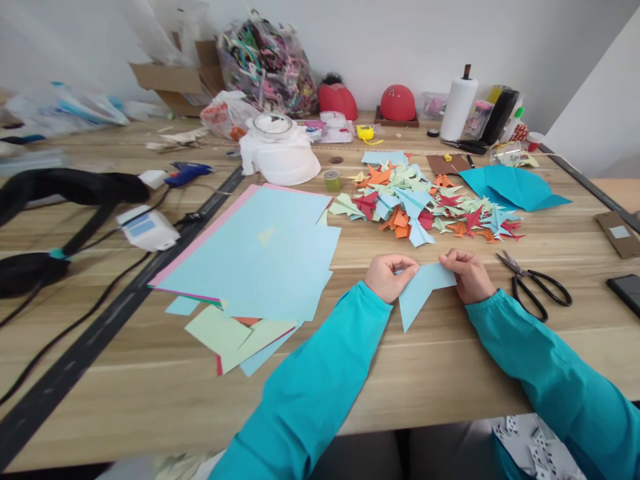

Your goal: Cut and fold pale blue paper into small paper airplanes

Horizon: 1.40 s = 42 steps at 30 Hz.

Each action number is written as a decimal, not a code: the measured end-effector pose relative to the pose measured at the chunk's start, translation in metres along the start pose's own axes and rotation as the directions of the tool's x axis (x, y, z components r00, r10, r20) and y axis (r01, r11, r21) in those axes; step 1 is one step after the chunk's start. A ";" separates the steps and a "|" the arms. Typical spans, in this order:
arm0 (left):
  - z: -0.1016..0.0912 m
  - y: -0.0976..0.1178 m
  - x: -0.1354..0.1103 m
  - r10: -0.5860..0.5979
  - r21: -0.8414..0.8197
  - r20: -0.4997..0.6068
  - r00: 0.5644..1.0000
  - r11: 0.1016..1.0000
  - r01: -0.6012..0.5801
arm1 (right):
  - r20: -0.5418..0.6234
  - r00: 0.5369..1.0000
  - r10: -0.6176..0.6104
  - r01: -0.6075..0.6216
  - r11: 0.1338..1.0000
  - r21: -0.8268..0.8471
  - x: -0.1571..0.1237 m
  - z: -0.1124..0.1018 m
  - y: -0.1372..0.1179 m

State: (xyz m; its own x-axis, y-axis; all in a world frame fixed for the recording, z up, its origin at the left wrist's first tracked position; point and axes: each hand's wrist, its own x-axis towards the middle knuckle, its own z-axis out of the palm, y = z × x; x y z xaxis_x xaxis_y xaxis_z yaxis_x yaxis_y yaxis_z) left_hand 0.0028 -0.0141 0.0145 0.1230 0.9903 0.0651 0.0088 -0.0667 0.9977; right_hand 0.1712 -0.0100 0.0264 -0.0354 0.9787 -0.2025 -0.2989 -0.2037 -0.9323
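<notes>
A light blue paper piece, partly folded with a point hanging toward me, lies between both my hands on the wooden table. My left hand pinches its left upper corner with closed fingers. My right hand pinches its right upper edge, fingers curled. Just beyond my hands lies a pile of folded paper shapes in red, orange, green and blue. Both sleeves are teal.
A stack of large light blue sheets with offcuts lies left of my hands. Black scissors rest to the right, a phone at the right edge. A glue gun, white bowl, paper towel roll, teal paper sit further back.
</notes>
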 end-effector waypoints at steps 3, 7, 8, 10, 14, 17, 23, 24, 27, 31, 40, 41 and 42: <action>0.000 0.000 0.000 -0.028 -0.008 -0.022 0.999 1.000 0.027 | -0.027 0.999 -0.032 0.032 0.999 0.006 0.000 -0.001 0.001; -0.002 0.001 0.001 -0.073 -0.023 -0.062 0.995 0.997 0.072 | -0.069 0.996 -0.062 0.065 0.997 0.035 0.001 -0.003 0.001; -0.002 0.001 0.002 -0.081 -0.023 -0.072 0.994 0.997 0.080 | -0.074 0.996 -0.060 0.063 0.997 0.043 0.002 -0.003 0.001; -0.003 0.001 0.003 -0.097 -0.024 -0.087 0.992 0.995 0.095 | -0.080 0.995 -0.052 0.056 0.997 0.055 0.002 -0.003 0.001; -0.002 0.000 0.003 -0.123 -0.040 -0.113 0.986 0.992 0.119 | -0.098 0.994 -0.043 0.049 0.997 0.059 0.002 -0.003 0.000; -0.002 0.000 0.003 -0.139 -0.035 -0.146 0.980 0.990 0.135 | -0.099 0.994 -0.041 0.045 0.998 0.041 0.002 -0.004 0.001; -0.002 0.004 0.003 -0.166 -0.073 -0.168 0.972 0.985 0.155 | -0.102 0.992 -0.070 0.073 0.997 0.022 0.003 -0.005 0.001; -0.002 0.004 0.003 -0.174 -0.098 -0.148 0.974 0.982 0.161 | -0.112 0.991 -0.071 0.073 0.997 0.017 0.004 -0.005 0.000; -0.003 0.003 0.004 -0.190 -0.174 -0.068 0.979 0.969 0.176 | -0.149 0.987 -0.068 0.071 0.997 0.016 0.005 -0.006 -0.001; -0.004 -0.001 0.006 -0.201 -0.244 0.004 0.980 0.950 0.196 | -0.182 0.982 -0.055 0.069 0.995 0.076 0.007 -0.008 -0.002; -0.009 -0.003 0.005 -0.208 -0.333 0.074 0.975 0.917 0.221 | -0.182 0.980 -0.083 0.090 0.995 0.032 0.007 -0.010 -0.001; -0.010 -0.003 0.005 -0.208 -0.352 0.070 0.975 0.910 0.220 | -0.175 0.981 -0.087 0.091 0.996 0.016 0.008 -0.011 -0.001; -0.012 -0.003 0.006 -0.205 -0.376 0.068 0.976 0.901 0.216 | -0.169 0.982 -0.089 0.093 0.996 0.012 0.008 -0.011 -0.001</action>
State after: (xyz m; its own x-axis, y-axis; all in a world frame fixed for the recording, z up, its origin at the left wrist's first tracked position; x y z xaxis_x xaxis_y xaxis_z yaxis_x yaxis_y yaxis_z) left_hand -0.0079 -0.0065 0.0118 0.1862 0.9722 -0.1422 -0.3387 0.1994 0.9195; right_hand 0.1821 -0.0020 0.0227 0.1533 0.9741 -0.1660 -0.3123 -0.1117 -0.9434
